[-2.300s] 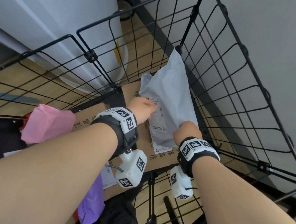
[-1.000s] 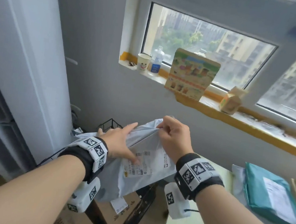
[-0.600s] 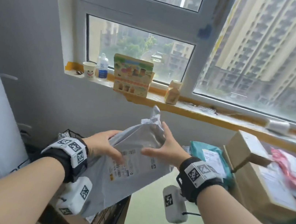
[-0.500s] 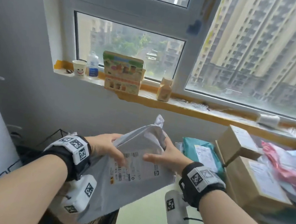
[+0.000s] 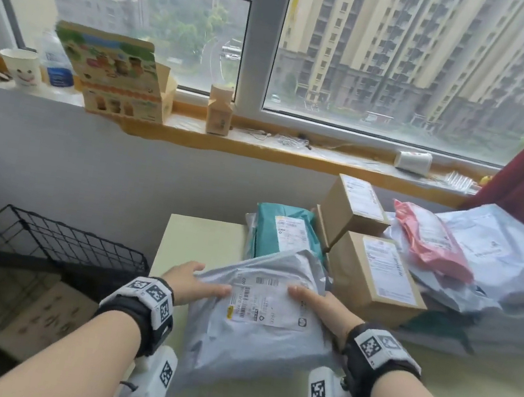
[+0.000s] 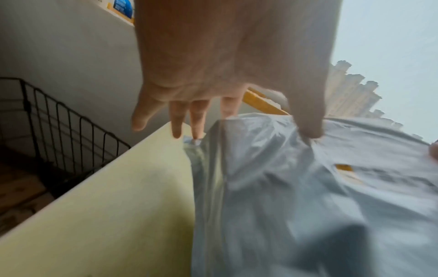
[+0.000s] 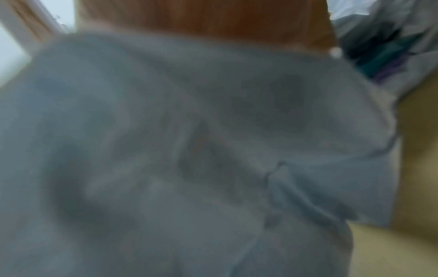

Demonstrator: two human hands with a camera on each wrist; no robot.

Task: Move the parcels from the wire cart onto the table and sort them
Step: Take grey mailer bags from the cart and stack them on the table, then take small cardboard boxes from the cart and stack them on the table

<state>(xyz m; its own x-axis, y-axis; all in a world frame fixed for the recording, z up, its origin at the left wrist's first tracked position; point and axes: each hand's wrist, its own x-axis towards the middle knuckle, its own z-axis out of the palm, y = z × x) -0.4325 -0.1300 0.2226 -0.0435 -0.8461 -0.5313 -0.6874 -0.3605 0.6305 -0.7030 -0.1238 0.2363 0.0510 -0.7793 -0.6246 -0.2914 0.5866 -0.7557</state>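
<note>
While I watch through the head camera, the pale yellow desk (image 5: 210,241) fills the lower right of the scene, set against the grey wall under the window. Left of it and lower stands the black wire cart (image 5: 53,242), with a brown carton (image 5: 46,312) visible by it. On the far right of the desk lies a heap of grey poly mailers (image 5: 508,269) with a pink mailer (image 5: 430,244) on top; beside the heap, two brown cardboard boxes (image 5: 374,279) are stacked, each with a white label. A teal mailer (image 5: 282,232) lies just left of the boxes.

Nearest me is the grey poly mailer (image 5: 256,316), label up, over the desk's near edge and overlapping the teal mailer; I cannot tell whether it rests fully on the desk. My left hand (image 5: 189,286) holds its left edge: the left wrist view shows the thumb on top and the fingers (image 6: 196,120) reaching down beside and under that edge. My right hand (image 5: 325,313) holds the right edge, thumb laid on the label; the right wrist view is blurred and shows only grey plastic, so I cannot tell how those fingers lie beneath.
</note>
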